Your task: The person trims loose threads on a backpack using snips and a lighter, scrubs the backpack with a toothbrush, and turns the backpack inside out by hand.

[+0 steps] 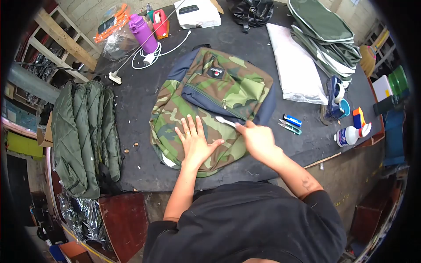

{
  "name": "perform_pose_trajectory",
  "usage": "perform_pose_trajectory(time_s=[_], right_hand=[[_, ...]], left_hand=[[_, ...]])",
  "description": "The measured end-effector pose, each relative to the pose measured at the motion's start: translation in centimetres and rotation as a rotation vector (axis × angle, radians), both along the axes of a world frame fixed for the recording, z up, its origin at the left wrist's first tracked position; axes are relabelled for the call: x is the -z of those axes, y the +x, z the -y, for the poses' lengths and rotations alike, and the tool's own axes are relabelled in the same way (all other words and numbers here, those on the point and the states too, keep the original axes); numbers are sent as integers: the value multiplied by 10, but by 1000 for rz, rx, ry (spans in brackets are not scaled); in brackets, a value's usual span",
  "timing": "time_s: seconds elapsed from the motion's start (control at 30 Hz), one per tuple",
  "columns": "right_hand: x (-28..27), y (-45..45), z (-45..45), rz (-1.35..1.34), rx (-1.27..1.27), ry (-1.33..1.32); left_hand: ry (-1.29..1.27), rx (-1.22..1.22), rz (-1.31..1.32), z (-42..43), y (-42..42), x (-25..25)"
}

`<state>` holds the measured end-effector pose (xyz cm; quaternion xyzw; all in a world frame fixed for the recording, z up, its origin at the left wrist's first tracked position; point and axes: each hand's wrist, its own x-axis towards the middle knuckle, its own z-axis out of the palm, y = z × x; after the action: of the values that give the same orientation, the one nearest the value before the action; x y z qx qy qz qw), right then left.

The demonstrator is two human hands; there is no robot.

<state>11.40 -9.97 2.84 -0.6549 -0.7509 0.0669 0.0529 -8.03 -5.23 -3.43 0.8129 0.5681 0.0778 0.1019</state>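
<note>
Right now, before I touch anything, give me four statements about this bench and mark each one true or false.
1. The left hand lies with fingers spread on the camouflage backpack. True.
2. The right hand grips the purple bottle. False: it holds a slim white tool over the backpack, and the bottle stands upright beyond it, to the left.
3. The green-handled snips lie beside a small blue item. True.
4. The flat white package is underneath the backpack. False: it lies on the table to the backpack's right.
</note>
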Motion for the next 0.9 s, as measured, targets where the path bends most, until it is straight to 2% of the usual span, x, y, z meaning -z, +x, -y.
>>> perform_pose_trajectory(time_s=[0.03, 0.17, 0.2, 0.27, 0.3, 0.37, 0.4, 0.47, 0.5, 0.57, 0.6, 0.7, 0.73, 0.9], right_hand=[[17, -9, -10, -21, 20, 219], [43, -30, -33, -15, -48, 154], [27, -24, -30, -17, -48, 163], [-19, 4, -15, -86, -167, -63], [-19, 15, -17, -83, -165, -54], [-17, 33, -26, -610, 79, 337], [-10, 35, -29, -609, 78, 336], [20, 37, -41, -1142, 225, 348], [37, 37, -45, -1410, 303, 352], [80, 29, -45, -1377, 339, 380], [90, 25, -41, -1342, 367, 398], [78, 23, -21, -1182, 380, 383], [73, 21, -14, -1108, 392, 353], [39, 8, -19, -1077, 306, 418]], left_hand=[[8, 6, -2, 0, -1, 2], [56, 17, 24, -2, -5, 6], [70, 16, 57, -1, -6, 7], [90, 17, 91, -5, -6, -2], [8, 8, 94, -10, -7, -14], [-162, -13, 103, -20, -6, -38], [-163, -14, 105, -26, 4, -44], [225, 199, 554, -44, 36, -54], [227, 206, 552, -50, 50, -47], [366, 270, 316, -60, 76, -21], [373, 281, 321, -60, 78, -17], [120, 235, 176, -58, 81, -10], [115, 243, 176, -58, 80, -7], [215, 186, 328, -63, 77, -2]])
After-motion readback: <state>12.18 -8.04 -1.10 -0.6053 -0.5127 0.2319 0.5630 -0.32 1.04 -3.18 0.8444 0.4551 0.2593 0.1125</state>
